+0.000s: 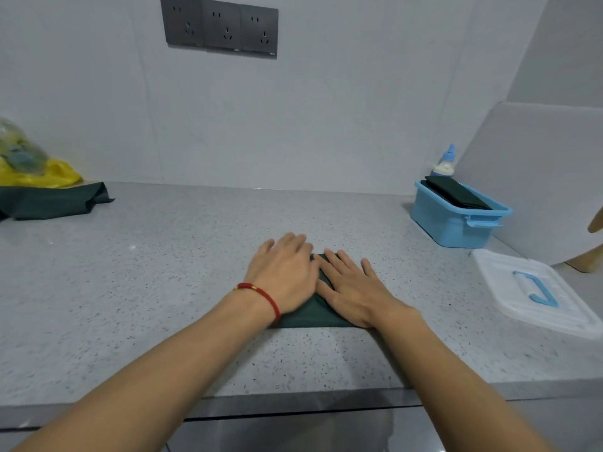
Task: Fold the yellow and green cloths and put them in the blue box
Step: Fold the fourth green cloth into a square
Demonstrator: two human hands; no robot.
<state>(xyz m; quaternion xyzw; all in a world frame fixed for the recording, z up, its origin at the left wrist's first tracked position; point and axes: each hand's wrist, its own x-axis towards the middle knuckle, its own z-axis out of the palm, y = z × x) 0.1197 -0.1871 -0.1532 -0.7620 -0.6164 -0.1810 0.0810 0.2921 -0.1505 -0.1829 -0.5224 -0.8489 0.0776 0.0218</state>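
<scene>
Both hands lie flat, palms down, on a folded green cloth (313, 316) at the middle of the grey speckled counter (163, 256). The left hand (284, 272), with a red bracelet (262, 296) at the wrist, has its fingers straight and close together, pressing the cloth's left half. The right hand (350, 288) presses the right half with fingers straight and slightly spread; the two hands touch side by side. Neither pinches or curls round the fabric.

The cloth is a small dark rectangle, mostly covered by the hands. Its near edge runs from 9 to 3 o'clock, and a far corner shows between the fingers toward 12; its long axis cannot be judged under the hands.

At 2 o'clock stands the blue box (453, 223), with another dark folded cloth (456, 194) inside, tilted against the rim. Behind it is a small bottle (444, 163). At 3 o'clock lies a clear lid (535, 291) with a blue handle. At 10 o'clock, well apart, an unfolded green cloth (52, 202) sits beside a yellow bag (39, 176).
</scene>
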